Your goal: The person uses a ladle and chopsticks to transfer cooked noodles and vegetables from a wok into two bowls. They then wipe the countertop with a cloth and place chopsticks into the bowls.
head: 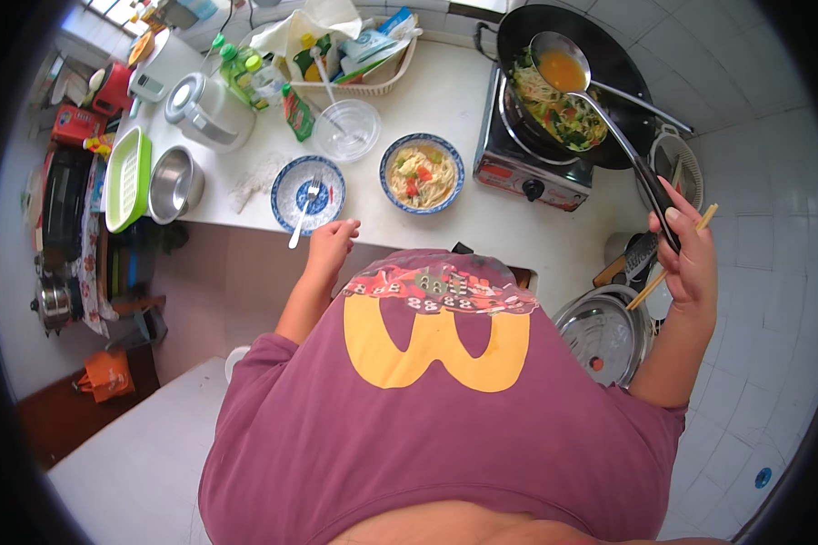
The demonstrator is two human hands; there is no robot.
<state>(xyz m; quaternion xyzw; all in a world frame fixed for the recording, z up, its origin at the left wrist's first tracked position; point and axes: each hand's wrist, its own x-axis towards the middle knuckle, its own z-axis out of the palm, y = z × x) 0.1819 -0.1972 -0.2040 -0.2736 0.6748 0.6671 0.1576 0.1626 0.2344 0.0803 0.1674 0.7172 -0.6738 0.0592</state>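
My right hand (688, 255) grips the black handle of a metal ladle (564, 65) and a pair of wooden chopsticks (647, 289). Orange broth fills the ladle's bowl, which is over a black wok (627, 61) of noodles and greens (559, 112). The wok stands on a portable gas stove (532, 178). My left hand (334, 245) has curled fingers near the rim of a blue-and-white bowl (283, 197) with a fork (307, 208) in it; whether it touches the rim I cannot tell. Between that bowl and the stove, a patterned bowl (386, 174) holds noodles with tomato pieces.
A clear plastic bowl (365, 129), green-capped bottles (235, 71), an electric kettle (221, 122) and a plastic basket (382, 85) line the back. At left are a steel bowl (174, 184) and green-rimmed strainer (126, 180). A metal basin (603, 334) and a grater (641, 259) lie at right.
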